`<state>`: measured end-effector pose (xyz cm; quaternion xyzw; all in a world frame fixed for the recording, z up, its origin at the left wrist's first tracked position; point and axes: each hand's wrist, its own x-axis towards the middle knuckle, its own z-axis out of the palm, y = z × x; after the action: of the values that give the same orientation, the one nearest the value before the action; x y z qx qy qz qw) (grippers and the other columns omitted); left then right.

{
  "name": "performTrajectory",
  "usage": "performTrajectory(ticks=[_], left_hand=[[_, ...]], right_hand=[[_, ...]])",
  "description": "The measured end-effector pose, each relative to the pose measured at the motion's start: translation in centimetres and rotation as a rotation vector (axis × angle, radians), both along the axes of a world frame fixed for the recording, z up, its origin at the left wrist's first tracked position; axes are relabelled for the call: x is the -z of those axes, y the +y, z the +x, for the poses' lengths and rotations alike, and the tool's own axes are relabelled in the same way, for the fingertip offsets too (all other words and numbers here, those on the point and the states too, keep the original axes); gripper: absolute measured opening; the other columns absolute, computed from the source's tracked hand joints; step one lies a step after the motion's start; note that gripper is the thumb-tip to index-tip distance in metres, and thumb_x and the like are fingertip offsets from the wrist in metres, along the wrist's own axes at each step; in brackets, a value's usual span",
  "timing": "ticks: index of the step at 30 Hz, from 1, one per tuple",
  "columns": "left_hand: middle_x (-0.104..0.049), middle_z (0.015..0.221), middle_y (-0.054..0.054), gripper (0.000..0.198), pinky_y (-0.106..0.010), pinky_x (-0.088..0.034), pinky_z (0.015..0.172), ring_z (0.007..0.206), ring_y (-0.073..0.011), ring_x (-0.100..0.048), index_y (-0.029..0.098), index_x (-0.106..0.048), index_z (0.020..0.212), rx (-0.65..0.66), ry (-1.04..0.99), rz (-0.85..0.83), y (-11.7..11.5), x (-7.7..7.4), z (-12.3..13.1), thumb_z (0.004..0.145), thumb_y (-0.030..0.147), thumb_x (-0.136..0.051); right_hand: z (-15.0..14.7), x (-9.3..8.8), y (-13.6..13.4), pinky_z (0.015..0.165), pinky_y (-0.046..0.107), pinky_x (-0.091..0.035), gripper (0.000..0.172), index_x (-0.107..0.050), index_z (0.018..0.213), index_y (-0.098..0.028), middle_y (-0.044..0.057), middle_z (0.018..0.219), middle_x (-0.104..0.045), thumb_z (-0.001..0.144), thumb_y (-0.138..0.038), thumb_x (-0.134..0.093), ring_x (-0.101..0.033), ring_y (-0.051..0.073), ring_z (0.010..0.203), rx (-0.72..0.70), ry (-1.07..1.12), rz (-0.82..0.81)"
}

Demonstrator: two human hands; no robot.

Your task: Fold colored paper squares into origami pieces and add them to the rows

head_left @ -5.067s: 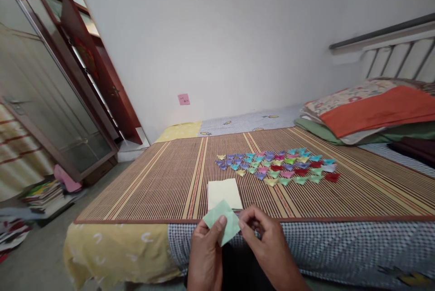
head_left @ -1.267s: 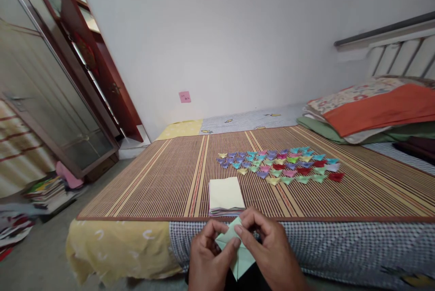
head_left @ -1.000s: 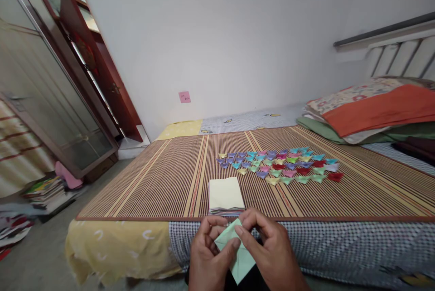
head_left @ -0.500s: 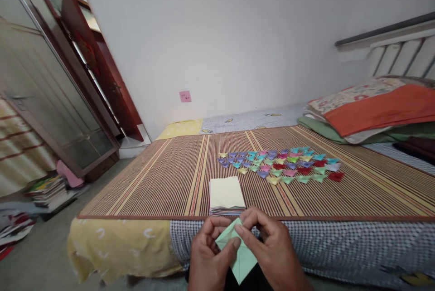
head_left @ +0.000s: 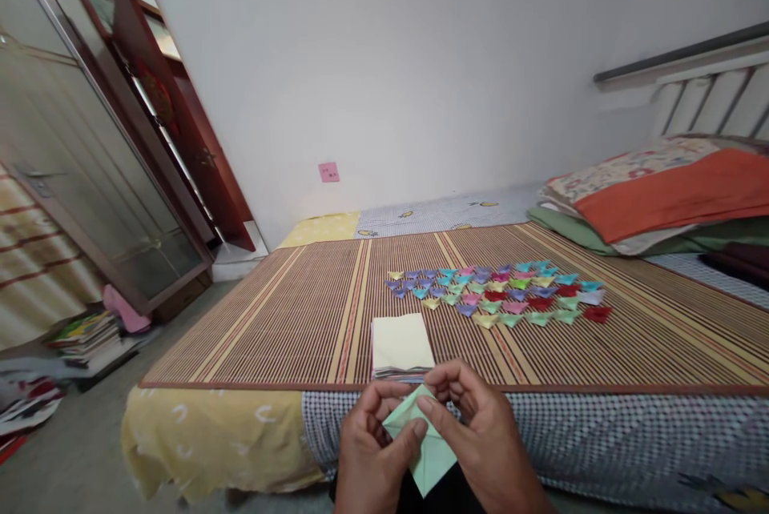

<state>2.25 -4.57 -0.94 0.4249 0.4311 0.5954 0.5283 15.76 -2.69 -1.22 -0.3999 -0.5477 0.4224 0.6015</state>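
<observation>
Between my two hands is a light green sheet of folding paper, creased and partly folded, held with one corner pointing down. My left hand grips its left side, the thumb pressed flat on the paper. On the upper right edge, my right hand pinches the paper near its top corner; the fingers behind it are partly hidden. Just beyond the hands, a stack of paper sheets with a cream one on top lies at the mat's near edge. Several rows of small folded paper pieces in many colours spread to its right.
A striped woven mat covers the bed. Folded bedding is piled at the far right. Yellow and checked cloth hangs over the bed's front edge. Books are stacked on the floor at left, near a glass-panelled door.
Both hands stay in nearly the same place on the green paper. My right fingers have shifted slightly near its top corner, and the whole view has moved a little.
</observation>
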Motion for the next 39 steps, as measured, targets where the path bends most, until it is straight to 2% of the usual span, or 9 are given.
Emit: performTrajectory(ticks=[5, 10, 13, 19, 22, 25, 28, 32, 39], left_hand=[[-0.059, 0.056, 0.003, 0.039, -0.021, -0.039, 0.051, 0.050, -0.0095, -0.046, 0.015, -0.062, 0.064, 0.156, 0.101, -0.072, 0.5, 0.2, -0.8, 0.061, 0.041, -0.091], [-0.052, 0.055, 0.003, 0.040, -0.022, -0.036, 0.051, 0.052, -0.0102, -0.042, 0.015, -0.061, 0.060, 0.153, 0.171, -0.067, 0.4, -0.6, -0.8, 0.063, 0.043, -0.089], [-0.053, 0.056, 0.002, 0.039, -0.023, -0.037, 0.053, 0.054, -0.0111, -0.043, 0.014, -0.064, 0.062, 0.169, 0.142, -0.074, 0.4, -0.3, -0.9, 0.066, 0.045, -0.088], [-0.063, 0.067, -0.003, 0.037, -0.027, -0.044, 0.066, 0.065, -0.0157, -0.053, 0.012, -0.076, 0.081, 0.248, -0.002, -0.113, 0.2, 0.8, -1.6, 0.079, 0.048, -0.079], [-0.063, 0.068, -0.003, 0.036, -0.027, -0.045, 0.068, 0.069, -0.0172, -0.055, 0.013, -0.076, 0.079, 0.254, -0.071, -0.158, 0.1, 0.2, -2.1, 0.081, 0.049, -0.076], [-0.063, 0.069, -0.002, 0.038, -0.025, -0.043, 0.064, 0.066, -0.0151, -0.052, 0.013, -0.074, 0.076, 0.254, 0.033, -0.134, 0.3, -1.0, -2.4, 0.080, 0.051, -0.077], [-0.060, 0.064, 0.000, 0.034, -0.023, -0.041, 0.062, 0.063, -0.0139, -0.051, 0.013, -0.071, 0.069, 0.304, 0.129, -0.081, 0.7, -1.7, -2.2, 0.065, 0.041, -0.090], [-0.055, 0.059, 0.002, 0.035, -0.022, -0.038, 0.056, 0.058, -0.0117, -0.046, 0.013, -0.067, 0.062, 0.246, 0.132, -0.020, 0.8, -1.2, -1.7, 0.068, 0.040, -0.089], [-0.073, 0.074, -0.005, 0.033, -0.027, -0.049, 0.067, 0.070, -0.0179, -0.061, 0.013, -0.079, 0.082, 0.134, 0.052, -0.062, 0.5, -0.9, -1.8, 0.070, 0.042, -0.088]], right_hand=[[0.2, -0.2, 0.0, 0.072, 0.032, -0.054, 0.020, -0.068, 0.093, -0.017, 0.006, 0.081, -0.070, 0.082, -0.033, -0.072, -0.067, 0.022, 0.079, -0.038, -0.012, -0.040], [0.5, -1.0, -0.2, 0.068, 0.030, -0.051, 0.024, -0.068, 0.087, -0.017, 0.004, 0.079, -0.068, 0.087, -0.042, -0.068, -0.064, 0.021, 0.076, -0.159, -0.063, -0.094], [0.6, -1.3, -0.2, 0.059, 0.026, -0.047, 0.032, -0.062, 0.076, -0.019, 0.001, 0.070, -0.061, 0.090, -0.047, -0.065, -0.057, 0.017, 0.067, -0.204, -0.083, -0.107], [0.9, -0.9, 0.2, 0.054, 0.024, -0.043, 0.034, -0.059, 0.075, -0.019, -0.001, 0.068, -0.056, 0.089, -0.049, -0.066, -0.051, 0.015, 0.062, -0.169, -0.072, -0.103], [1.2, -1.1, 0.3, 0.055, 0.024, -0.043, 0.033, -0.060, 0.075, -0.019, -0.001, 0.068, -0.057, 0.089, -0.048, -0.066, -0.052, 0.015, 0.063, -0.189, -0.063, -0.134], [1.2, -1.7, 0.3, 0.057, 0.025, -0.044, 0.031, -0.061, 0.074, -0.018, 0.000, 0.067, -0.057, 0.088, -0.046, -0.066, -0.053, 0.016, 0.064, -0.215, -0.091, -0.131], [0.8, -2.1, 0.2, 0.057, 0.025, -0.043, 0.027, -0.062, 0.073, -0.018, -0.001, 0.067, -0.057, 0.086, -0.041, -0.068, -0.051, 0.016, 0.064, -0.237, -0.105, -0.121], [0.5, -1.9, 0.4, 0.059, 0.026, -0.043, 0.022, -0.064, 0.075, -0.018, 0.000, 0.068, -0.059, 0.082, -0.038, -0.069, -0.052, 0.016, 0.065, -0.256, -0.100, -0.116], [1.1, -1.1, 0.2, 0.060, 0.026, -0.043, 0.027, -0.060, 0.072, -0.018, -0.001, 0.068, -0.057, 0.082, -0.041, -0.070, -0.051, 0.016, 0.065, -0.280, -0.140, -0.180]])
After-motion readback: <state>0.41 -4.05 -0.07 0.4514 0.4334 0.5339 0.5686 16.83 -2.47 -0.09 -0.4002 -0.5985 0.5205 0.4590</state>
